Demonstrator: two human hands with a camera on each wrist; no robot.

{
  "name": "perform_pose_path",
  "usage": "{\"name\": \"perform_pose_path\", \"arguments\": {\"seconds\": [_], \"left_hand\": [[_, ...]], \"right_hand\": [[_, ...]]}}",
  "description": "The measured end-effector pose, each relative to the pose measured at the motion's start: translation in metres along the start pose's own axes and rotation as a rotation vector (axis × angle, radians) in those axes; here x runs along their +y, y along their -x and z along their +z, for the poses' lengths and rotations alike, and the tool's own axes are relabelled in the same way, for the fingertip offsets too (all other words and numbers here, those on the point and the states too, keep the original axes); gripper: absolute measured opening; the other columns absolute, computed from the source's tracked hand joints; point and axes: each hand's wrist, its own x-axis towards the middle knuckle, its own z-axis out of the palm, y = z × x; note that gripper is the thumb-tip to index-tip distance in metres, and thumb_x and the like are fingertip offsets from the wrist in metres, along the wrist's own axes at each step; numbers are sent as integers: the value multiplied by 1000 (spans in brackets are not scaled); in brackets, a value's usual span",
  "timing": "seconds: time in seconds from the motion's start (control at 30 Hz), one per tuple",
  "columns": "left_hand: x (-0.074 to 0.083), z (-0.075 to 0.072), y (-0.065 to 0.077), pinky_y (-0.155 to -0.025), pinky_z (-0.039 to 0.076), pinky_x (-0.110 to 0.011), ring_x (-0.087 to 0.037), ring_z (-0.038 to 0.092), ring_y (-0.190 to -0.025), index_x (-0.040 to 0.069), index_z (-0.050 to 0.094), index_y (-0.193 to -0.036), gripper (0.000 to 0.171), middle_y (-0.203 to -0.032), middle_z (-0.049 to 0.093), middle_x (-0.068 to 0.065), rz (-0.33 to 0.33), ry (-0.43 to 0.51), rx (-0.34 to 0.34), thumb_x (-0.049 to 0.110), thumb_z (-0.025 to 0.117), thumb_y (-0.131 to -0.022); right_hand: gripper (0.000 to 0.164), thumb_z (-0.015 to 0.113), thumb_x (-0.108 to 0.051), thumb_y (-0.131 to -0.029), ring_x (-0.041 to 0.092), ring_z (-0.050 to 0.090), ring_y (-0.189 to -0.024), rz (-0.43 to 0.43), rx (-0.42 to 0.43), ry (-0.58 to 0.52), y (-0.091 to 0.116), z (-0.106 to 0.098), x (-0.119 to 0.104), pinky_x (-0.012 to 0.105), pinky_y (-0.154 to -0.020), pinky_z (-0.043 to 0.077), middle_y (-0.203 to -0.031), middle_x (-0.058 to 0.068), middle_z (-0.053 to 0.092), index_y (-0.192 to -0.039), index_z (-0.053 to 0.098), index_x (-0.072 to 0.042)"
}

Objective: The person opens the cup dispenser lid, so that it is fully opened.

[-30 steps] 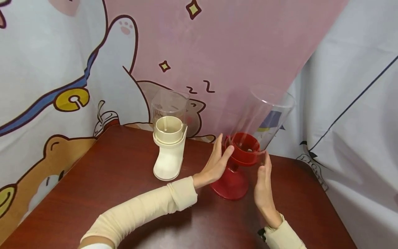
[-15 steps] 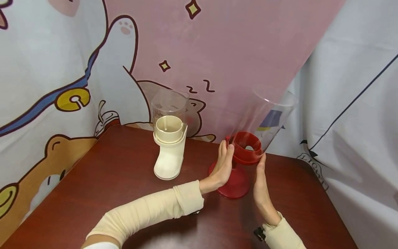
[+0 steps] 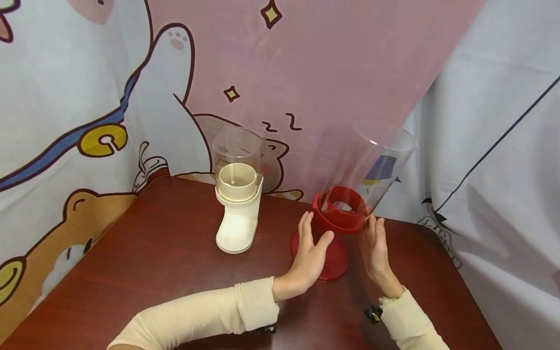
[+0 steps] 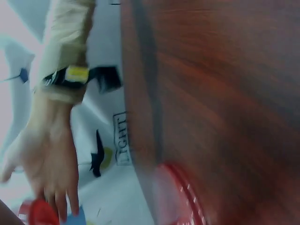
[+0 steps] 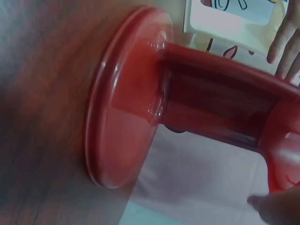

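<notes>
A red stand (image 3: pixel 339 226) with a round base (image 5: pixel 126 117), a column and a ring-shaped collar stands on the table. A clear cylinder (image 3: pixel 372 165) rises from the collar. My left hand (image 3: pixel 306 265) is beside the stand's left side, its fingers extended and thumb apart; whether it touches the collar, I cannot tell. On the other side, the right hand (image 3: pixel 377 255) has its fingertips at the collar's right edge, fingers nearly straight. Several left-hand fingers (image 5: pixel 287 44) show near the column in the right wrist view.
To the left stands a cream-coloured stand (image 3: pixel 238 228) with a shorter clear container (image 3: pixel 238 143) on top. The dark red-brown table (image 3: pixel 144 257) meets a printed cloth backdrop (image 3: pixel 341 63) at the back and sides.
My left hand has drawn back and down from the collar, its thumb spreading. The right hand has shifted slightly right. The red stand and its clear cylinder have moved slightly left since half a second ago.
</notes>
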Motion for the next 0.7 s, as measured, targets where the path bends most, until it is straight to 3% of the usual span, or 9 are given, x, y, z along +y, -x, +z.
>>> {"name": "perform_pose_path", "arguments": {"seconds": [0.13,0.3,0.43,0.53,0.7], "left_hand": [[3,-13,-23,-124,15,-52,-26,16,-153,12,16,-159,68,-166,14,-5,52,20,46,34,47,-103],[-7,-17,-54,-125,17,-48,-25,19,-153,14,15,-160,68,-166,19,-6,55,-81,-13,48,34,-105],[-17,-13,-50,-125,14,-48,-21,13,-155,16,5,-161,75,-168,9,-2,34,-147,-96,52,36,-104],[-19,-12,-44,-125,13,-51,-21,7,-155,18,-2,-161,85,-169,1,0,53,-155,-128,54,45,-100],[-21,-18,-47,-123,20,-51,-20,16,-153,23,3,-161,98,-166,10,4,88,-161,-150,52,64,-90]], "right_hand": [[74,18,-53,-105,24,-8,-156,-34,59,10,14,7,-5,36,-126,-5,-169,9,-6,-160,-6,-10],[71,22,-50,-106,22,-11,-156,-9,104,123,27,24,-8,44,-125,-8,-169,1,-8,-161,-7,-16],[65,23,-45,-106,20,-8,-156,-27,91,156,25,29,-7,54,-123,-10,-168,-6,-4,-161,-4,-24],[61,24,-43,-107,19,-5,-155,-76,66,128,19,26,-5,57,-122,-11,-168,-9,0,-161,0,-29],[60,22,-43,-107,22,-1,-156,-70,18,130,15,14,-9,57,-123,-7,-168,-3,3,-161,2,-26]]}}
